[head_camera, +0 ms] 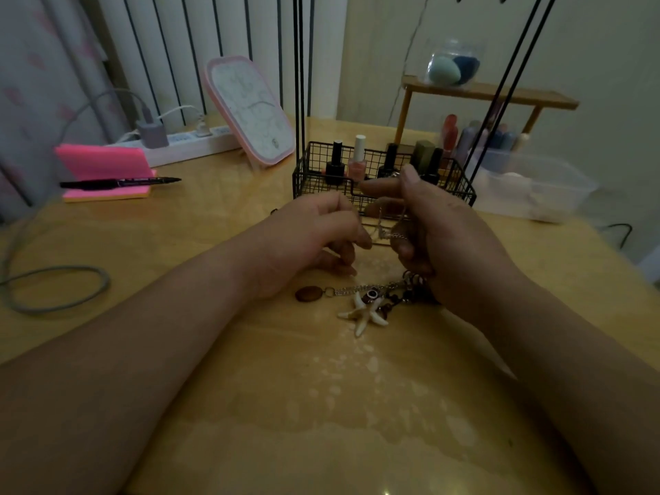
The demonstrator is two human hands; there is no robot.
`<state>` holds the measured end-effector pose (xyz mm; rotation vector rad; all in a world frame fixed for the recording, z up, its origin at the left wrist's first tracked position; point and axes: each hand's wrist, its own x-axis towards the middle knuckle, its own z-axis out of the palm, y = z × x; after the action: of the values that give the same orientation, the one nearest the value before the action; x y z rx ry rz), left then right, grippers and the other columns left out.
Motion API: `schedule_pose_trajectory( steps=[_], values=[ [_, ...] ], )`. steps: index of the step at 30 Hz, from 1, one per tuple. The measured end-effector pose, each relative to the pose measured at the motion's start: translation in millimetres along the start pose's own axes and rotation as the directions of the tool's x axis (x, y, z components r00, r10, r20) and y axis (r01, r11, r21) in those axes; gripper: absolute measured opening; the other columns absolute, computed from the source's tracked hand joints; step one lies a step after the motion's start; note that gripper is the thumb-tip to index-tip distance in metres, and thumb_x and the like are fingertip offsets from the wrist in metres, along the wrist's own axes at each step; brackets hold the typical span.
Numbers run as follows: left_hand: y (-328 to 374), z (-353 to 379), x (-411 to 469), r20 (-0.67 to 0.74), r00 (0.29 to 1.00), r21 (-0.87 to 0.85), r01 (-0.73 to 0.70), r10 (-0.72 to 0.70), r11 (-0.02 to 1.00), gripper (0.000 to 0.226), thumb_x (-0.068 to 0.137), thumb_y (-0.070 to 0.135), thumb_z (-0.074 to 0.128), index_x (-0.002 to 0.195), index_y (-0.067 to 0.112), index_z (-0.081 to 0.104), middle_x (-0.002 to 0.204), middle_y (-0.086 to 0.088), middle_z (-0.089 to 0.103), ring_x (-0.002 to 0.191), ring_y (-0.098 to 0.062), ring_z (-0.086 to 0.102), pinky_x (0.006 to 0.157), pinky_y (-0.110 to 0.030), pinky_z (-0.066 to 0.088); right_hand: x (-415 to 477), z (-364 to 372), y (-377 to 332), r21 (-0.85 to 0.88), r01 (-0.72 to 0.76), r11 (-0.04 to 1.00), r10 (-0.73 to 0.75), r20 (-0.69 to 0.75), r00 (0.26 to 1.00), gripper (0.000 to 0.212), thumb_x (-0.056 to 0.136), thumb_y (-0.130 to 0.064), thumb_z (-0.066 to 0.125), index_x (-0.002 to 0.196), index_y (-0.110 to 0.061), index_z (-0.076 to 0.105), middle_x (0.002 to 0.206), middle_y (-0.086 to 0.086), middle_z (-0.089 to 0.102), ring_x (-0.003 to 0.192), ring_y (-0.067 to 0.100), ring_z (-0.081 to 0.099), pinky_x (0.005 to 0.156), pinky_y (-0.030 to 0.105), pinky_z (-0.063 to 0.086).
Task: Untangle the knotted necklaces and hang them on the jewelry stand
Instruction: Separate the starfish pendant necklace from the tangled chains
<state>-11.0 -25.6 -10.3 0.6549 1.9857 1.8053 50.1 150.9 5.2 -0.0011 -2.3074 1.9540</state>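
A tangle of necklaces [375, 296] lies on the wooden table between my hands, with a white starfish pendant [365, 313], a brown oval pendant [309, 294] and dark beads. A thin silver chain [387, 228] rises from it, held taut between both hands. My left hand [310, 241] pinches one end of the chain. My right hand [439, 241] grips the other part, thumb up. The black jewelry stand [299, 83] rises just behind my hands from a wire basket base [321, 184]; its top runs out of view.
Nail polish bottles [357, 159] stand in the basket. A pink mirror [250, 108], pink sticky notes with a black pen [119, 182] and a power strip [185, 141] sit at back left. A wooden shelf [489, 94] and clear plastic box [535, 187] are at right. A grey cable [53, 287] loops at left.
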Motion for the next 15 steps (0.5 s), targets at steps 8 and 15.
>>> schedule_pose_trajectory(
  steps=[8, 15],
  values=[
    [0, 6, -3, 0.072, 0.997, 0.033, -0.033, 0.031, 0.999, 0.024, 0.101, 0.015, 0.064, 0.125, 0.013, 0.068, 0.111, -0.015, 0.073, 0.095, -0.034, 0.067, 0.092, -0.051, 0.054, -9, 1, -7, -0.113, 0.085, 0.990, -0.072, 0.112, 0.991, 0.041, 0.109, -0.054, 0.036, 0.126, -0.042, 0.071, 0.118, -0.013, 0.074, 0.066, 0.010, 0.053, 0.056, 0.021, 0.042],
    [3, -4, 1, -0.106, 0.994, -0.145, -0.021, 0.005, 0.989, 0.011, 0.101, 0.015, 0.058, 0.092, 0.018, 0.064, 0.083, -0.002, 0.066, 0.075, -0.016, 0.062, 0.071, -0.032, 0.051, -2, -8, -5, 0.013, 0.054, 0.998, -0.055, 0.003, 0.999, 0.038, 0.106, -0.050, 0.047, 0.114, -0.027, 0.076, 0.113, -0.008, 0.076, 0.057, 0.013, 0.045, 0.050, 0.023, 0.032]
  ],
)
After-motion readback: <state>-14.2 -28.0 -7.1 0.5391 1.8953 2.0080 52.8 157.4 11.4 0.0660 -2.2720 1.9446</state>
